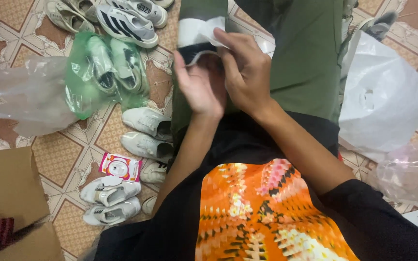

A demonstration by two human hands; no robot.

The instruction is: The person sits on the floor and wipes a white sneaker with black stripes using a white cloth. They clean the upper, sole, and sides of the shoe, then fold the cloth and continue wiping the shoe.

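The right hand (247, 72) is pinching a white-and-black shoe (197, 38) in a closed grip over the lap; the left hand (199, 87), fingers open, is cupping it from beneath. White sneakers (146, 133) are lying on the tiled floor (68, 154), left.

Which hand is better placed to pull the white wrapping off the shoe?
Probably the right hand: its fingers already pinch the white wrapping at the shoe. The left hand lies open beneath, apparently supporting the shoe.

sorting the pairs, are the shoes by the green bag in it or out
In: both pale shoes show through the translucent green plastic bag lying on the tiled floor.
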